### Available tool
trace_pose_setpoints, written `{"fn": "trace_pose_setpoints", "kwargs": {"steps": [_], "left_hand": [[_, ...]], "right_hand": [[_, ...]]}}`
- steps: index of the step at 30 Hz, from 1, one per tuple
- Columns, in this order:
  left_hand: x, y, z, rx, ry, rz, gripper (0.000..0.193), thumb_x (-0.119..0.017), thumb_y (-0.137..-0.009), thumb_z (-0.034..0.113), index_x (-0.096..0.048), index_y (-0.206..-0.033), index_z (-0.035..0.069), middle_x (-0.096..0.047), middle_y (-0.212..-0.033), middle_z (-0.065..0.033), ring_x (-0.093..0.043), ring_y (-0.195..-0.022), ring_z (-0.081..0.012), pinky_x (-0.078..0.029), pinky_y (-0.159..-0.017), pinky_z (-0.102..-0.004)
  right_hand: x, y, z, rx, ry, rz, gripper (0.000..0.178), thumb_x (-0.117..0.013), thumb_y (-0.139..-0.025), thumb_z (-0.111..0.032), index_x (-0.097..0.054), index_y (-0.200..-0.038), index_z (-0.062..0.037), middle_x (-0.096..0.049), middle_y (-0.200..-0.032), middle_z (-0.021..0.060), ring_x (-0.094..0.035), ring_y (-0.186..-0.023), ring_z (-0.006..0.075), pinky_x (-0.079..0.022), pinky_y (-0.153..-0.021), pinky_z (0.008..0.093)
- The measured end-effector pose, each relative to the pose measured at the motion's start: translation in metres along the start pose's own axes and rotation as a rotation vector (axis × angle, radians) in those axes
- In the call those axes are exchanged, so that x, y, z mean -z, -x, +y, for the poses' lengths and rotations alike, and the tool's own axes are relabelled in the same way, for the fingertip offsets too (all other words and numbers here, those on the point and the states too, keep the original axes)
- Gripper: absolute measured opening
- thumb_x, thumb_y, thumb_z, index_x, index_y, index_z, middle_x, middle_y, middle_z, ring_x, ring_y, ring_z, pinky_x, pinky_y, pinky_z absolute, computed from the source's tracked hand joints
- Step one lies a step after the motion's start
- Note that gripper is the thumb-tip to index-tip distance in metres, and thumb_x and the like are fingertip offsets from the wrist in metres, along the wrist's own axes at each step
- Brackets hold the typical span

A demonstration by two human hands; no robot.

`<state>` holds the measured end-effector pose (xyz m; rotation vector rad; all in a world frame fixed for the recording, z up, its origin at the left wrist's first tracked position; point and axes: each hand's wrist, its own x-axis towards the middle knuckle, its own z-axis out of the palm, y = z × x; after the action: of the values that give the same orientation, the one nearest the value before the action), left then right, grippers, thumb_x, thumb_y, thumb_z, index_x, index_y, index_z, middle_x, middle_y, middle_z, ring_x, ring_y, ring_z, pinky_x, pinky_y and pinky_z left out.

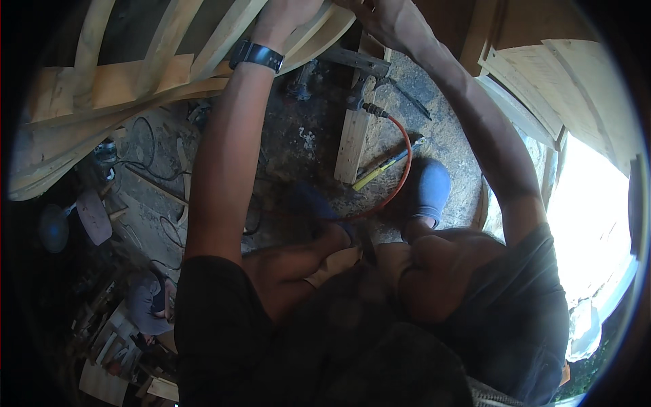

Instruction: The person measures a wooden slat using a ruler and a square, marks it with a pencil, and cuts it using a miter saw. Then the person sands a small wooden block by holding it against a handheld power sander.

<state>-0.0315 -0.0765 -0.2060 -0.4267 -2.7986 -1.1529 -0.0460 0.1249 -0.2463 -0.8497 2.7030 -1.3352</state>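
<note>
Wood ribs near left hand and right hand, fingers (edge-cropped) of indiscernible grip

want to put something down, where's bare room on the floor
The best patch is the pale floor between the orange hose and the right forearm, just beyond the right shoe. It is crowded around the plank, with the hose and a yellow-handled tool, and at lower left among wood scraps.

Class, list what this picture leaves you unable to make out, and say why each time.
All in the head view:
1. Left hand: fingers cut off by the top edge, so any grip is unknown.
2. Right hand: fingertips cut off by the same edge.
3. Orange hose: far end lost in shadow.
4. Bright opening: detail washed out by glare.
</note>
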Motion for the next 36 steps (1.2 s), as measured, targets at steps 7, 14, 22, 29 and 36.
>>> {"fn": "trace_pose_setpoints", "kwargs": {"steps": [7, 14, 22, 29, 36], "left_hand": [[-0.013, -0.006, -0.025, -0.430, -0.520, 0.057, 0.031, -0.054, -0.098, 0.006, -0.069, -0.125, 0.005, -0.070, -0.130, -0.0127, -0.067, -0.120, -0.0287, -0.054, -0.103, -0.0399], [-0.005, -0.002, -0.020, -0.457, -0.519, 0.057, 0.029, -0.054, -0.098, 0.005, -0.069, -0.123, 0.004, -0.071, -0.128, -0.0124, -0.067, -0.120, -0.0289, -0.054, -0.102, -0.0397], [-0.010, -0.005, -0.033, -0.437, -0.469, 0.058, 0.031, -0.052, -0.100, 0.006, -0.068, -0.127, 0.004, -0.070, -0.129, -0.0149, -0.066, -0.122, -0.0286, -0.053, -0.103, -0.0399], [-0.017, -0.009, -0.016, -0.145, -0.094, -0.044, 0.035, -0.052, -0.099, 0.007, -0.065, -0.131, 0.004, -0.068, -0.132, -0.0150, -0.064, -0.124, -0.0291, -0.052, -0.104, -0.0411], [-0.011, -0.006, -0.028, -0.356, -0.491, -0.020, 0.037, -0.052, -0.098, 0.004, -0.063, -0.133, 0.004, -0.066, -0.135, -0.0157, -0.063, -0.125, -0.0320, -0.050, -0.105, -0.0425]], "right_hand": [[0.006, 0.007, 0.016, 0.030, 0.029, 0.107, 0.020, -0.057, -0.098, -0.020, -0.063, -0.092, -0.0023, -0.067, -0.080, 0.0236, -0.067, -0.078, 0.0466, -0.053, -0.067, 0.0525], [0.007, 0.029, -0.021, -0.144, -0.034, -0.129, 0.034, -0.055, -0.103, -0.032, -0.063, -0.103, 0.0010, -0.069, -0.087, 0.0272, -0.068, -0.090, 0.0472, -0.053, -0.078, 0.0527], [-0.040, 0.065, -0.027, -0.081, 0.054, -0.559, 0.033, -0.057, -0.098, -0.027, -0.064, -0.119, -0.0026, -0.071, -0.099, 0.0252, -0.070, -0.097, 0.0430, -0.055, -0.087, 0.0529], [-0.095, 0.111, -0.002, 0.001, 0.174, -0.716, 0.045, -0.048, -0.098, -0.019, -0.053, -0.140, -0.0048, -0.060, -0.133, 0.0258, -0.056, -0.127, 0.0436, -0.043, -0.110, 0.0526], [-0.122, 0.115, -0.002, 0.047, 0.204, -0.680, 0.045, -0.034, -0.103, -0.021, -0.053, -0.139, -0.0031, -0.058, -0.137, 0.0252, -0.053, -0.131, 0.0428, -0.035, -0.118, 0.0526]]}}
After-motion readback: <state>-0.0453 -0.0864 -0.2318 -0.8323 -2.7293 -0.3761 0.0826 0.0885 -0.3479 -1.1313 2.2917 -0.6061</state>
